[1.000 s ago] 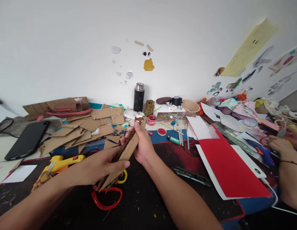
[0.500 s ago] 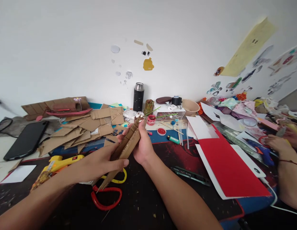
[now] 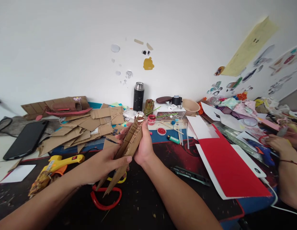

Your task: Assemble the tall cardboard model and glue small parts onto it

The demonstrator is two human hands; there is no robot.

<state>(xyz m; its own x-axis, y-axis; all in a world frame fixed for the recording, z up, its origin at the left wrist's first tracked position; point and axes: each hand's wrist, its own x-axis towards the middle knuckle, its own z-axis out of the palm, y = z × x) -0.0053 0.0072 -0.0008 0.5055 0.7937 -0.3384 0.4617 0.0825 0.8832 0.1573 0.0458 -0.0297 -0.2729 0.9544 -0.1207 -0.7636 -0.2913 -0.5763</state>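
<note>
Between my two hands is a long, folded strip of brown cardboard (image 3: 131, 138), tilted, with its far end up and its near end pointing down at the table. My left hand (image 3: 113, 161) grips the lower part, thumb lying across the near face. Around the upper part my right hand (image 3: 144, 145) is closed, its thumb along the edge. Below the strip lie scissors (image 3: 106, 207) with one red and one yellow handle loop, partly hidden by the cardboard. A yellow glue gun (image 3: 64, 162) rests left of my left forearm.
Cardboard scraps (image 3: 76, 132) heap at the back left beside a black phone (image 3: 26, 140). A black flask (image 3: 138, 97) stands by the wall. Rightward lie a utility knife (image 3: 190, 175), red card (image 3: 231, 166) and a blue glue gun (image 3: 261, 151). Another person's hand (image 3: 279, 143) works at far right.
The cardboard strip has shifted slightly right and turned a little, its near-end layers spreading farther apart. My left hand has moved slightly right with it; my right hand stays nearly in place.
</note>
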